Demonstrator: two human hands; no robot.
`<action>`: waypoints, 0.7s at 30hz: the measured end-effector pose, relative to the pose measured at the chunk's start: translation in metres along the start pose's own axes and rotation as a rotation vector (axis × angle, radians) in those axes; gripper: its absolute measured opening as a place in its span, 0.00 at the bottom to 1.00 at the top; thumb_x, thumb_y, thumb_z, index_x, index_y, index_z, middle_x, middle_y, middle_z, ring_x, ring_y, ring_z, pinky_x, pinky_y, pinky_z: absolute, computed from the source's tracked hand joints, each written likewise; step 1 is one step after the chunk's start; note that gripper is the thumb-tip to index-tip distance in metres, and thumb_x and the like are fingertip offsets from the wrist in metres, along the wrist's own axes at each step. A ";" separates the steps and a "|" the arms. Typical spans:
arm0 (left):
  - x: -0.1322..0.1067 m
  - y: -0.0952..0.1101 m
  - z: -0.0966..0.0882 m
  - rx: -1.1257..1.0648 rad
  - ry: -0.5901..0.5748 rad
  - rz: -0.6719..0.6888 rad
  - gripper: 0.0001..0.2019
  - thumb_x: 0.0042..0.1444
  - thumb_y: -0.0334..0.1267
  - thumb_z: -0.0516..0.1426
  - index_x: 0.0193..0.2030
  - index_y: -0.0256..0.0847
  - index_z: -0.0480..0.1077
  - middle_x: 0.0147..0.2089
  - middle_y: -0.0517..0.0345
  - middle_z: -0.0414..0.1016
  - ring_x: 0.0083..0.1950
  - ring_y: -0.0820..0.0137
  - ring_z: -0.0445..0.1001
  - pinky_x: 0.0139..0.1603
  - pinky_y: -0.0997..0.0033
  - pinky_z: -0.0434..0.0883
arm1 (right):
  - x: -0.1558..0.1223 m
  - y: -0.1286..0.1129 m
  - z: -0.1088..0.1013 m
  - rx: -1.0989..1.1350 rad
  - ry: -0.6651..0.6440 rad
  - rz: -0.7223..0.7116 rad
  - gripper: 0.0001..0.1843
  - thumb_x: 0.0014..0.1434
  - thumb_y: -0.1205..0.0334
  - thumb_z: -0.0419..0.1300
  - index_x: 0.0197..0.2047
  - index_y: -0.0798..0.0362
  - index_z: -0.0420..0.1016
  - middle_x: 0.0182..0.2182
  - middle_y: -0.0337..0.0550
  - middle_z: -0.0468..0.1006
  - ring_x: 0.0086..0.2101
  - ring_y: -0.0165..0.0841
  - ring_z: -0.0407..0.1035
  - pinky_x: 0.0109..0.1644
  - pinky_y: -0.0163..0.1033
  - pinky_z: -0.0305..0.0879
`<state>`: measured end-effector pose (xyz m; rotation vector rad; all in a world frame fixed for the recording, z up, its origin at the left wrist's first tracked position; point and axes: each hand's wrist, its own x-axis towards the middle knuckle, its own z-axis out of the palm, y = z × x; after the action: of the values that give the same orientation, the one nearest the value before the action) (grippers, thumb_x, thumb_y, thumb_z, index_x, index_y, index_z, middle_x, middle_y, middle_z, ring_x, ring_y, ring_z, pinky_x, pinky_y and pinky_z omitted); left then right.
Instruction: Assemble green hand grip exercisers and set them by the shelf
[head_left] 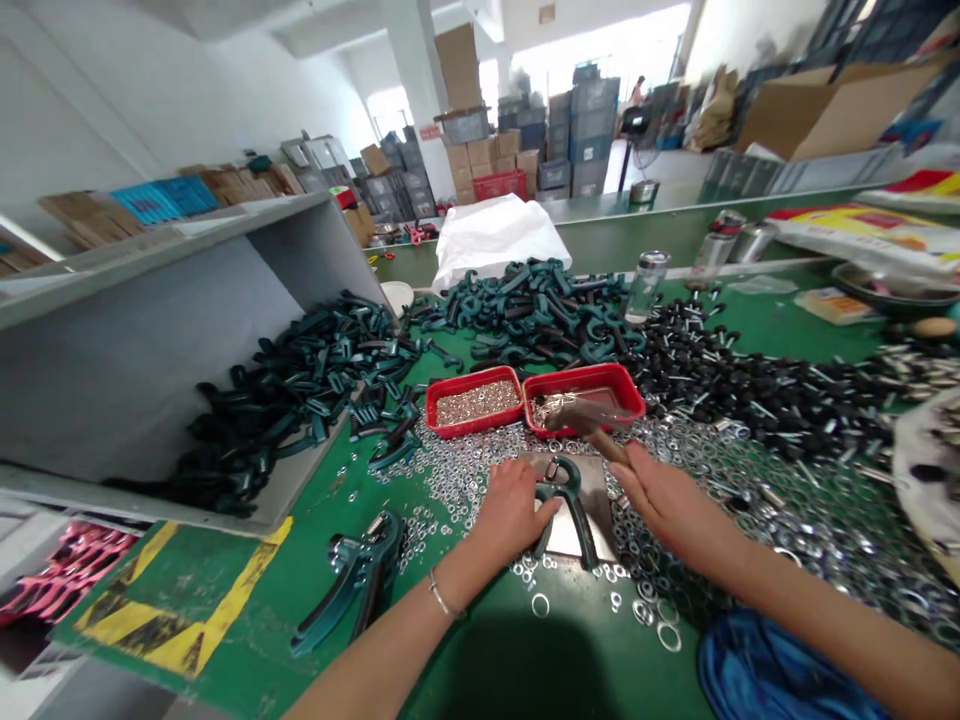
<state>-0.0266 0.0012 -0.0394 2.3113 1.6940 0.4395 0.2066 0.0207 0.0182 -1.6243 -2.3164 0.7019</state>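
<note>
My left hand [513, 505] is closed on a pair of teal-and-black pruning shears [576, 512], steadying them against a flat metal plate [592, 480]. The handles of the shears point toward me. Raised above the plate's right side, my right hand [664, 500] grips a hammer [604, 440] by its wooden handle. Motion smears the hammer's head, which hangs in front of a red tray [630, 385]. Another pair of shears [356, 570] lies on the green tabletop to the left of my left forearm.
A second red tray [480, 400] holds small metal parts. Loose washers [469, 470] surround the plate. Teal handle parts [532, 300] heap behind the trays and spill from a grey shelf box [300, 240]. Black-headed bolts [720, 370] pile at right, near a glass jar [646, 285].
</note>
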 end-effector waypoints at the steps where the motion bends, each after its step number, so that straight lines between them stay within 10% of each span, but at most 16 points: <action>1: 0.001 0.001 -0.001 0.019 -0.023 -0.017 0.17 0.58 0.49 0.60 0.45 0.38 0.71 0.46 0.47 0.72 0.52 0.55 0.68 0.57 0.53 0.63 | 0.006 0.000 0.002 -0.061 -0.063 -0.002 0.19 0.71 0.50 0.41 0.43 0.53 0.66 0.32 0.49 0.78 0.31 0.40 0.73 0.34 0.40 0.59; 21: -0.008 0.011 -0.017 0.119 0.034 -0.127 0.22 0.60 0.54 0.56 0.46 0.35 0.70 0.48 0.41 0.72 0.52 0.52 0.69 0.54 0.51 0.65 | 0.013 0.009 0.001 -0.114 -0.183 -0.117 0.24 0.71 0.47 0.40 0.40 0.52 0.70 0.34 0.49 0.79 0.36 0.42 0.75 0.40 0.42 0.65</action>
<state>-0.0255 -0.0097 -0.0205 2.2713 1.9184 0.3643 0.2089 0.0346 0.0117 -1.5111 -2.6016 0.7329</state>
